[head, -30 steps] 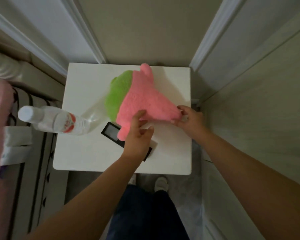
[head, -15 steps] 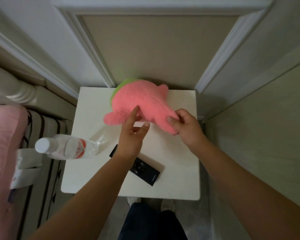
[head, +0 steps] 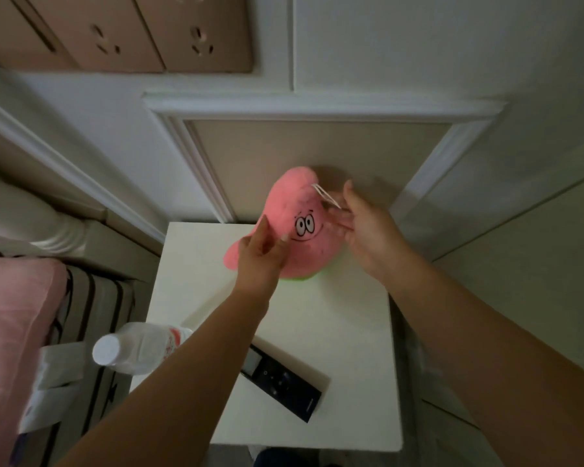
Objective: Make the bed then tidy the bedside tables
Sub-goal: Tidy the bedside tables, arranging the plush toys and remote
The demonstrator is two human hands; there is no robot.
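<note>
A pink star-shaped plush toy [head: 305, 227] with a green base stands upright at the back of the white bedside table [head: 354, 335], leaning on the wall panel, its face towards me. My left hand [head: 262, 256] rests flat against the toy's lower left side and covers its arm. My right hand [head: 363, 230] is by the toy's right side with fingers straight and blurred; whether it touches the toy is unclear. A white tag [head: 326, 196] sticks out near the toy's top.
A clear water bottle [head: 134, 348] with a white cap lies over the table's left edge. A black remote [head: 282, 384] lies near the front. The bed with pink bedding [head: 11, 332] is at the left; walls close in behind and right.
The toy went from lying tilted in both hands to standing upright against the wall. My right hand let go of its tip and opened. My view tilted up.
</note>
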